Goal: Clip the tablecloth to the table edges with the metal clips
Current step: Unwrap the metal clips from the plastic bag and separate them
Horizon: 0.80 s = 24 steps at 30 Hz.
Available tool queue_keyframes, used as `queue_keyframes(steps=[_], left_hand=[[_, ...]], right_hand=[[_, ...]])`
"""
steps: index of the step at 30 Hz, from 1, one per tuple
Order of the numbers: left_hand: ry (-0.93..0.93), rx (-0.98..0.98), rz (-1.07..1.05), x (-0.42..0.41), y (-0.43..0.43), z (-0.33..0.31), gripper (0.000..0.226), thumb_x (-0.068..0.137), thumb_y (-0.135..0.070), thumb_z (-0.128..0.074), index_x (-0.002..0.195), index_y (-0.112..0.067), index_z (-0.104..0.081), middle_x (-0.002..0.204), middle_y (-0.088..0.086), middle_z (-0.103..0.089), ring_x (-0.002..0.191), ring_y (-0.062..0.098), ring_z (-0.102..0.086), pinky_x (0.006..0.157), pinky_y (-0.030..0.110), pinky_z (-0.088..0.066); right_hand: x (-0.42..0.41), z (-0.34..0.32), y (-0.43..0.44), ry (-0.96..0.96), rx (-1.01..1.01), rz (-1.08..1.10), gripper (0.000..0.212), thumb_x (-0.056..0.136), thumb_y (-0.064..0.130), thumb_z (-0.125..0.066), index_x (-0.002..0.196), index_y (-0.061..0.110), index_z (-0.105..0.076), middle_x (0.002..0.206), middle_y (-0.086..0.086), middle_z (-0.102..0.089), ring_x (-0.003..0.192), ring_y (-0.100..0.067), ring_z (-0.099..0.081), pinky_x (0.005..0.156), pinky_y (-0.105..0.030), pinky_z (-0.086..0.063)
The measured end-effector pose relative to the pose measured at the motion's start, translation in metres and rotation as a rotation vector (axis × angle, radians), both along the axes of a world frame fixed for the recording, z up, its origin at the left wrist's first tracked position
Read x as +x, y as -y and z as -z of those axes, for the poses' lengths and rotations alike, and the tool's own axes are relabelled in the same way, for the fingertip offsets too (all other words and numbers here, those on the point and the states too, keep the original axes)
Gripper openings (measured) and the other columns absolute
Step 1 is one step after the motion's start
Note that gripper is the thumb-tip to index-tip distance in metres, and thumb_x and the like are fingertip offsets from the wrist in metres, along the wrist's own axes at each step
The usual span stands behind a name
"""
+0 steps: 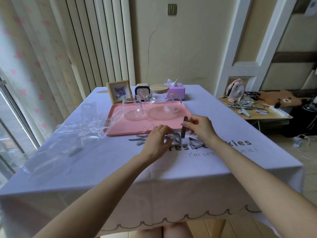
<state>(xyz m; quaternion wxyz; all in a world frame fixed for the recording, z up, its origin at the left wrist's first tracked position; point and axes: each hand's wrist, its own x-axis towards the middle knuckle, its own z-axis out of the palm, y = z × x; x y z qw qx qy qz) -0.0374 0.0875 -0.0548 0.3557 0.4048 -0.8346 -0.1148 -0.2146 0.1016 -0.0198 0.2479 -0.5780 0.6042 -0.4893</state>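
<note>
A pale lilac tablecloth point(106, 170) covers the table and hangs over its near edge. Several metal clips point(193, 142) lie in a loose pile on it, just in front of the pink tray. My right hand point(199, 125) pinches one metal clip point(184, 128) and holds it upright above the pile. My left hand point(158, 140) reaches into the pile with curled fingers; whether they grip a clip is hidden by the hand itself.
A pink tray point(118, 124) carries a glass cup point(133, 108) and a glass teapot point(163, 103). Crumpled clear plastic wrap point(77, 133) lies at the left. A picture frame point(119, 91) and a tissue box point(175, 90) stand at the far edge. A cluttered side table point(274, 115) is to the right.
</note>
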Motion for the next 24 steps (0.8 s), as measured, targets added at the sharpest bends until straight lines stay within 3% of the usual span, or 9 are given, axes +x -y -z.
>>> queue_keyframes(steps=[3,6,10,12,15,20,24], left_hand=[[-0.060,0.074,0.014,-0.008,0.000,-0.005,0.044,0.083,-0.024,-0.068,0.120,-0.010,-0.050,0.120,0.006,-0.057,0.110,0.024,-0.050,0.091,0.037,-0.044],[-0.116,0.170,0.079,-0.018,-0.004,-0.014,0.062,0.079,-0.032,-0.072,0.129,-0.008,-0.043,0.127,0.007,-0.055,0.114,0.020,-0.051,0.094,0.035,-0.044],[-0.147,0.152,0.087,-0.024,-0.011,-0.017,0.037,0.083,-0.029,-0.069,0.110,-0.008,-0.054,0.107,0.006,-0.062,0.097,0.021,-0.056,0.081,0.034,-0.047],[-0.118,0.156,0.088,-0.023,-0.012,-0.015,0.036,0.081,-0.030,-0.070,0.105,-0.007,-0.055,0.103,0.005,-0.061,0.091,0.019,-0.053,0.075,0.032,-0.044],[-0.006,0.138,0.089,-0.016,-0.012,-0.011,0.042,0.075,-0.036,-0.075,0.102,-0.007,-0.059,0.101,0.005,-0.061,0.088,0.018,-0.051,0.068,0.024,-0.033],[0.376,0.032,0.101,-0.007,-0.009,-0.004,0.053,0.072,-0.051,-0.070,0.115,-0.020,-0.062,0.111,0.002,-0.053,0.107,0.022,-0.043,0.079,0.028,-0.029],[0.448,0.010,0.127,-0.012,-0.013,-0.006,0.060,0.069,-0.059,-0.067,0.119,-0.026,-0.060,0.111,-0.001,-0.051,0.107,0.019,-0.039,0.080,0.027,-0.024]], right_hand=[[-0.002,-0.011,-0.005,0.158,-0.017,-0.084,0.015,0.084,0.005,-0.066,0.071,0.003,-0.060,0.064,-0.012,-0.059,0.050,-0.014,-0.052,0.051,-0.023,-0.042],[-0.002,-0.018,-0.011,0.233,0.020,-0.186,0.017,0.086,0.006,-0.063,0.070,0.009,-0.059,0.065,-0.009,-0.062,0.049,-0.012,-0.053,0.052,-0.021,-0.041],[-0.005,-0.021,-0.017,0.306,0.076,-0.279,0.014,0.087,0.006,-0.060,0.073,0.010,-0.060,0.064,-0.003,-0.067,0.050,-0.009,-0.056,0.052,-0.018,-0.042],[-0.012,-0.019,-0.019,0.290,0.118,-0.292,0.007,0.086,0.007,-0.062,0.081,0.010,-0.062,0.067,-0.003,-0.069,0.052,-0.010,-0.056,0.052,-0.018,-0.042],[-0.027,-0.010,-0.021,0.137,0.161,-0.234,0.013,0.084,0.003,-0.066,0.088,0.015,-0.064,0.073,-0.007,-0.069,0.051,-0.011,-0.054,0.049,-0.018,-0.041],[-0.046,0.006,-0.023,-0.464,0.236,-0.102,0.029,0.076,0.003,-0.071,0.072,0.032,-0.067,0.080,0.001,-0.064,0.060,-0.004,-0.052,0.058,-0.019,-0.040],[-0.051,0.005,-0.027,-0.534,0.256,-0.149,0.014,0.075,0.013,-0.075,0.082,0.025,-0.072,0.086,0.001,-0.059,0.065,-0.006,-0.051,0.063,-0.021,-0.041]])
